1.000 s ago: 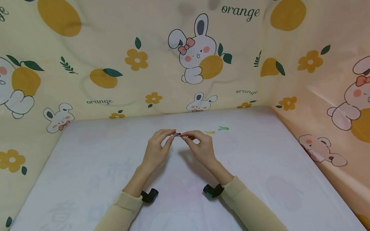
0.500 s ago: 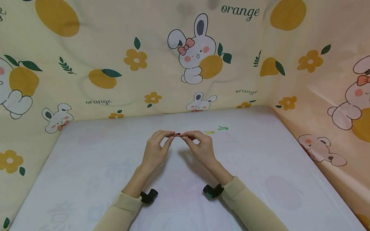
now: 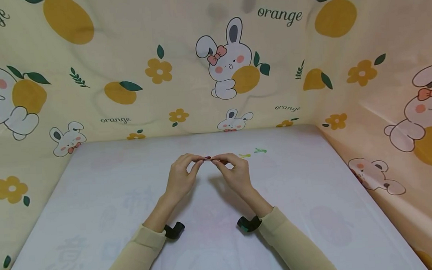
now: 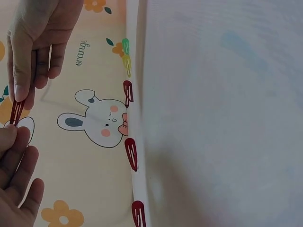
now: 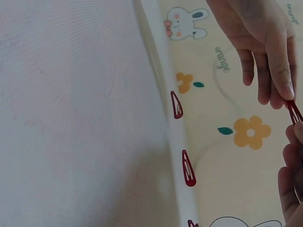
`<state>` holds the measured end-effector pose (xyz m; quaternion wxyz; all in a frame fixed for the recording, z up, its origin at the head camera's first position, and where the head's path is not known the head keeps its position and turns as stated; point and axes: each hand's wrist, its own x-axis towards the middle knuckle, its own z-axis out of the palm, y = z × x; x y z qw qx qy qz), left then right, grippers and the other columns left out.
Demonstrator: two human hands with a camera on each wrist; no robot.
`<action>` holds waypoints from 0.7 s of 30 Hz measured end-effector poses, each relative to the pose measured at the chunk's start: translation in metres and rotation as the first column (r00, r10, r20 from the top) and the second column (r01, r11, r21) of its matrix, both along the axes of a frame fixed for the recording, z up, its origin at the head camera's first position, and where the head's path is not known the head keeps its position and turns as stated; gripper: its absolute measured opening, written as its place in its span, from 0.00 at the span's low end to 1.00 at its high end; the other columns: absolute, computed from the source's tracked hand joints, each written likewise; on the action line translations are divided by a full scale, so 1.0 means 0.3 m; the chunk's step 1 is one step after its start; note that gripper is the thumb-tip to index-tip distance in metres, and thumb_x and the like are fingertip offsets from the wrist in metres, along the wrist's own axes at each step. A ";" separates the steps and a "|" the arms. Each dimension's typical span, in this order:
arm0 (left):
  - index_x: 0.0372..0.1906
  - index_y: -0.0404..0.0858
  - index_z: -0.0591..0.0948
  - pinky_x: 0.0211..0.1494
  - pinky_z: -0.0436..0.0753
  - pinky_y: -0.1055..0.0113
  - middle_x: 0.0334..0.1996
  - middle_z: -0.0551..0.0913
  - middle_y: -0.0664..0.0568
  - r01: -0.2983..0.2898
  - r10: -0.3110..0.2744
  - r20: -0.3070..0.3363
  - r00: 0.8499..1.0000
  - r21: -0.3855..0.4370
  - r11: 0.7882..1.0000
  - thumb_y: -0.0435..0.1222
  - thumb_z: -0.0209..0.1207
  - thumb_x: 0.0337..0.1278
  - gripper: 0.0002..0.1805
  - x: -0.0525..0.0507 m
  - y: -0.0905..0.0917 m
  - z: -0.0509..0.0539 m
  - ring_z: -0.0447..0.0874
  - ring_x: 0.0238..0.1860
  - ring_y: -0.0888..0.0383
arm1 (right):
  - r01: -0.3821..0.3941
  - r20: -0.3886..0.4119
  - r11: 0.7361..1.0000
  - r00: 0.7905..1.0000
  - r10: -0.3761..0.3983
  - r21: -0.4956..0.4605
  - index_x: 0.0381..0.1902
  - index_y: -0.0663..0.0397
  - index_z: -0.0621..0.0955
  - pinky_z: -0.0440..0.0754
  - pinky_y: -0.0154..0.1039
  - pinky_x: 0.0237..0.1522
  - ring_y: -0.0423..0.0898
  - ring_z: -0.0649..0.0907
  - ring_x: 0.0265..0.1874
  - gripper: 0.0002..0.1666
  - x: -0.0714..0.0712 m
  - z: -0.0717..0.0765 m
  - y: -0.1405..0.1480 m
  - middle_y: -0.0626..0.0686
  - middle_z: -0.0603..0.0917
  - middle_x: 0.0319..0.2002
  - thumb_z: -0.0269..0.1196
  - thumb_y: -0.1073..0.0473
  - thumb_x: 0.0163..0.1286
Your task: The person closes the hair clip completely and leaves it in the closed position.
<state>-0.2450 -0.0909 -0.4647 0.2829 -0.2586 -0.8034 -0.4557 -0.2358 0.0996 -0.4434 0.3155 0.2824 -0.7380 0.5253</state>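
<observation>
A dark red snap hair clip [image 3: 207, 158] is held between both hands, raised above the far part of the table. My left hand [image 3: 181, 173] pinches one end with thumb and forefinger. At the other end, my right hand [image 3: 235, 172] pinches likewise. In the left wrist view, the held clip [image 4: 17, 112] spans the gap between the fingertips, partly covered by them. A yellow hair clip [image 3: 244, 155] and a green hair clip [image 3: 260, 150] lie beyond the right hand. Whether the held clip is snapped closed cannot be told.
Several red hair clips [image 4: 131, 154] lie in a row along the table's far edge, also seen as red clips [image 5: 188, 168] in the right wrist view; the hands hide them from the head view. A printed cloth [image 3: 183, 71] hangs behind the white table [image 3: 214, 233].
Both hands stay in place, still pinching the clip. Between them, the clip's visible part looks slimmer and darker than a second ago. The head view shifts slightly.
</observation>
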 end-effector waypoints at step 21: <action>0.42 0.34 0.88 0.47 0.84 0.50 0.39 0.90 0.47 0.011 -0.011 -0.002 1.000 0.010 1.000 0.28 0.68 0.63 0.05 0.000 0.003 -0.005 0.87 0.44 0.49 | -0.040 0.018 0.999 0.999 0.040 0.020 0.35 0.71 0.88 0.81 0.29 0.37 0.57 0.87 0.29 0.08 -0.009 -0.004 0.014 0.63 0.89 0.32 0.73 0.79 0.57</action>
